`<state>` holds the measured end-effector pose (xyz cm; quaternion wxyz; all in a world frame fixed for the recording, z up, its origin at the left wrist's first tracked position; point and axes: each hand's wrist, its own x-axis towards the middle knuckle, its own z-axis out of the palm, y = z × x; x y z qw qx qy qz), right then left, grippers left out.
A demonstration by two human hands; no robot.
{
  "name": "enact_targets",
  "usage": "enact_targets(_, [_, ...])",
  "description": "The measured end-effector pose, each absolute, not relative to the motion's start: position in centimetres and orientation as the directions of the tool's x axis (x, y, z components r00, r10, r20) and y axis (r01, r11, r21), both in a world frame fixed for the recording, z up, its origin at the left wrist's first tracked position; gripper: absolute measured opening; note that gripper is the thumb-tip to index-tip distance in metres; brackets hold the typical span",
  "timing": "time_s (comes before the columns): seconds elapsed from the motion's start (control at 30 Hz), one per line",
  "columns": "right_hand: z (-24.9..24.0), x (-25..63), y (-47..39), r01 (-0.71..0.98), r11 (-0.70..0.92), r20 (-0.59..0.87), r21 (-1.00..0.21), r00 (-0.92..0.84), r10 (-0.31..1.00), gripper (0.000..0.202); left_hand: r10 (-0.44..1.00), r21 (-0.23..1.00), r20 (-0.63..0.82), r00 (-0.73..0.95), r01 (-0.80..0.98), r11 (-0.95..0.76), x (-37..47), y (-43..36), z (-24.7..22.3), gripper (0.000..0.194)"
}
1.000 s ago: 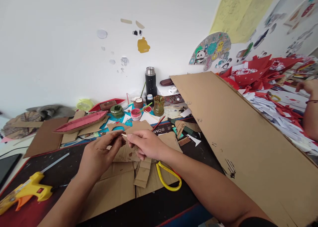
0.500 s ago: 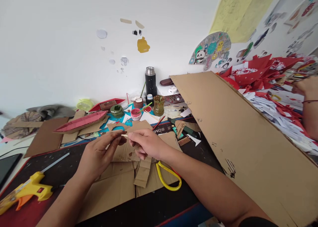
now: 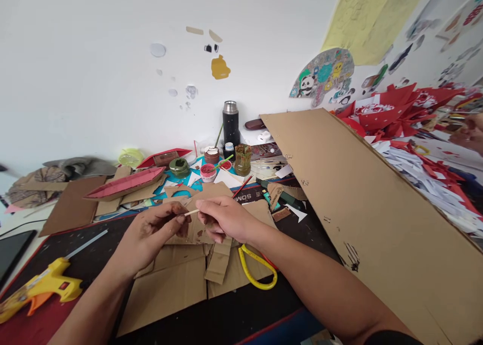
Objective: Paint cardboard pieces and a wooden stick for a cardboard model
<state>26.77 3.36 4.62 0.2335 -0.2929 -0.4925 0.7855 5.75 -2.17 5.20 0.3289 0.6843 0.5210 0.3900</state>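
A thin pale stick (image 3: 192, 212) spans the gap between my two hands above the cardboard pieces (image 3: 166, 294). My left hand (image 3: 153, 237) pinches its left end between thumb and fingers, and dark smudges mark those fingertips. The other end sits in the closed thumb and fingers of my right hand (image 3: 224, 218). Below my right wrist, a yellow looped handle (image 3: 247, 273), seemingly of scissors, lies on the cardboard, partly hidden by my forearm. A yellow glue gun (image 3: 56, 284) with a glue stick (image 3: 87, 243) behind it lies left of my left forearm.
A large cardboard sheet (image 3: 381, 209) slopes along the right side. Paint jars (image 3: 179, 167), a black flask (image 3: 230, 126) and a pink-lined cardboard boat (image 3: 124, 183) stand toward the wall. Beyond the sheet, another person's hand (image 3: 470, 134) is near red and white paper pieces.
My left hand has drawn slightly away to the left and down, so more of the stick shows between my hands. The other person's hand has shifted and is blurred.
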Motion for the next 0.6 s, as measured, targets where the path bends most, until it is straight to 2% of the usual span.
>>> enact_targets(0.23, [4.5,27.0,3.4,-0.071,-0.401,-0.22,-0.913,-0.743,0.632,0.046,0.984,0.974,0.118,0.131,0.177,-0.14,5.9,-1.9,4.3,0.042])
enact_targets(0.33, [4.3,27.0,3.4,-0.07,-0.393,-0.214,-0.917,-0.744,0.632,0.044,0.99,0.985,0.11,0.085,0.127,-0.12,6.3,-1.7,4.3,0.043])
enact_targets(0.43, [4.0,26.8,3.5,-0.038,-0.351,-0.213,-0.936,-0.733,0.646,0.043,0.991,0.962,0.13,0.016,0.24,-0.13,6.5,-1.6,4.3,0.038])
enact_targets(0.6, [2.8,26.4,3.5,0.021,-0.183,-0.146,-0.983,-0.693,0.706,0.043,0.981,0.843,0.187,-0.052,0.521,-0.134,6.3,-1.7,4.3,0.035])
